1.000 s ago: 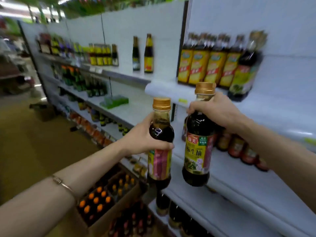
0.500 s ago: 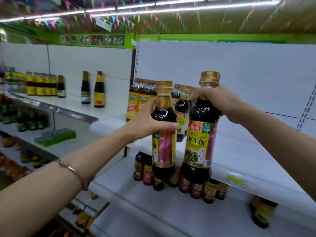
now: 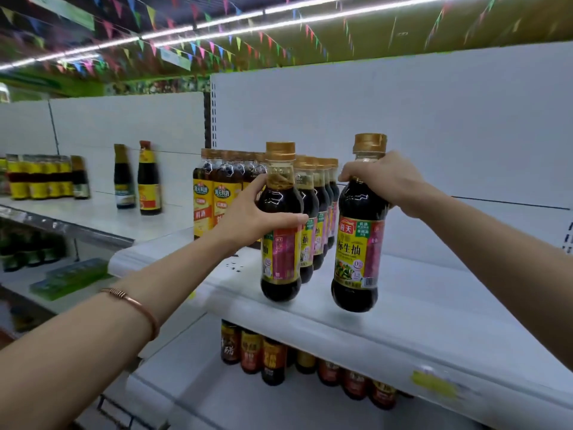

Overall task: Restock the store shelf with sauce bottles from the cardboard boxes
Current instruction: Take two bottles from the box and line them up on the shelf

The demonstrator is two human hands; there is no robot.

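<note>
Shelf: white store shelving, my two bottles at its front edge.
Left hand: fingers wrapped round shoulder of left sauce bottle, base at shelf surface; contact unclear.
Right hand: gripping neck of right sauce bottle from above, slightly tilted, base at shelf surface.
Row behind: same bottles lined up straight behind left bottle.
Yellow-label bottles: further left, same shelf.
Lower shelf bottles: dark, blurred.
Bracelet: my left wrist.

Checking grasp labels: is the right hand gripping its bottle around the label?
No, the right hand grips its sauce bottle at the neck and shoulder just under the gold cap, well above the label.
</note>
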